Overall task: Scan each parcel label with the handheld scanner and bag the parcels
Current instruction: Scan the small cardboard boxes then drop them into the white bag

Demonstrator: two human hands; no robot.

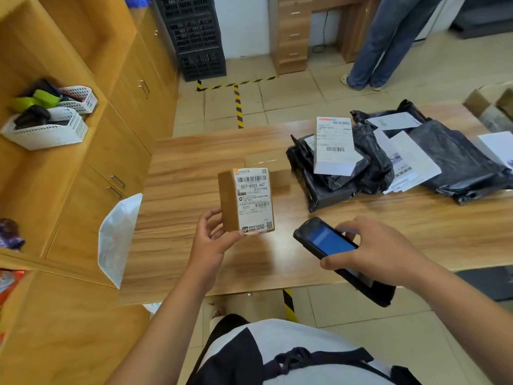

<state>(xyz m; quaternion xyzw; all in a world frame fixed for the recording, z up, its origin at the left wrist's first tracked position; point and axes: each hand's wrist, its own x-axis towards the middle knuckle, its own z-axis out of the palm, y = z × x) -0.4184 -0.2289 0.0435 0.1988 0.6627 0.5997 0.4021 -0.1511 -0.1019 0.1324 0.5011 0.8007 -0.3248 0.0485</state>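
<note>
Your R hand (pixel 380 252) sits nearest, over the table's (pixel 194 262) near edge, grip clamped on the handheld scanner (pixel 330 245); fingers wrap its body, thumb along the near side, blue screen lit and facing up. Just L of it, your L hand (pixel 213 240) has its grip closed on the small brown box parcel (pixel 244 201), pinched at its lower end, thumb on the label side, fingers on the L face. Parcel is lifted off the table, upright, white label w/ barcodes facing you. Scanner and parcel are near each other, not touching. A white poly bag (pixel 119 234) hangs at the table's L edge. Further back, toward the far R corner, a heap of black bagged parcels (pixel 347 173) w/ white labels lies on the table; one label sheet (pixel 334 145) tops the nearest. Beyond the far edge, a person (pixel 388 43) in jeans stands on the floor.
</note>
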